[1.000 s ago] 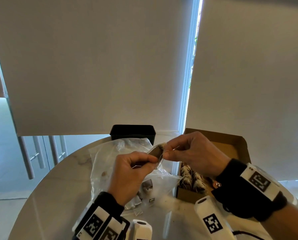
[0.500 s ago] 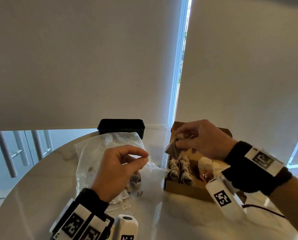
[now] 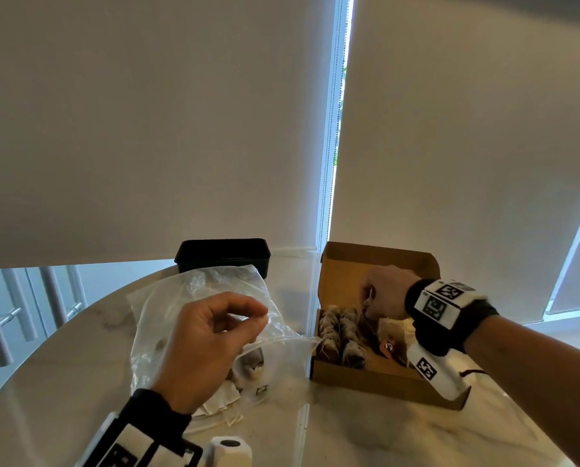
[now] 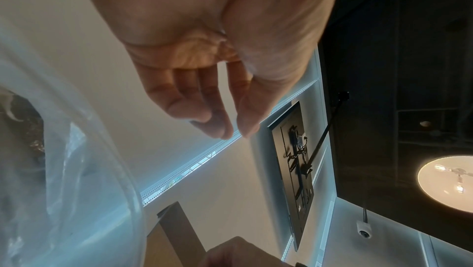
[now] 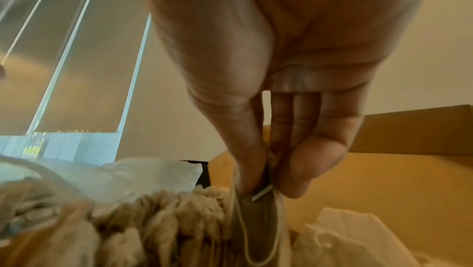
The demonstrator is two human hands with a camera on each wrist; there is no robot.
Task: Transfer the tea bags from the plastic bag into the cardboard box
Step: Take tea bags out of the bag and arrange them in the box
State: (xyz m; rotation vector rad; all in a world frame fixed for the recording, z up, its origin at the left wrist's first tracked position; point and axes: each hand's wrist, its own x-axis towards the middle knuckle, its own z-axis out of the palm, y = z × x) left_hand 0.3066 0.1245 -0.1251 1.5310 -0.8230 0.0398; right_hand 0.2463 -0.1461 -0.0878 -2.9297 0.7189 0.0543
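Note:
The open cardboard box (image 3: 383,382) sits on the table at the right, with rows of tea bags (image 3: 339,335) standing along its left side. My right hand (image 3: 366,299) is down inside the box and pinches the stapled top of one tea bag (image 5: 256,231) between thumb and fingers (image 5: 302,170), beside those rows. The clear plastic bag (image 3: 197,291) lies to the left with a few tea bags (image 3: 251,362) in it. My left hand (image 3: 263,315) hovers above it, fingers loosely curled, thumb and fingertips (image 4: 220,127) close together and holding nothing.
A black rectangular container (image 3: 222,254) stands behind the plastic bag at the far edge of the round marble table (image 3: 349,433). Loose white wrappers and an orange tag (image 3: 388,347) lie in the right part of the box. Window blinds hang behind the table.
My right hand took the tea bag from between both hands, carried it right and lowered it into the box. My left hand let go and stayed above the plastic bag.

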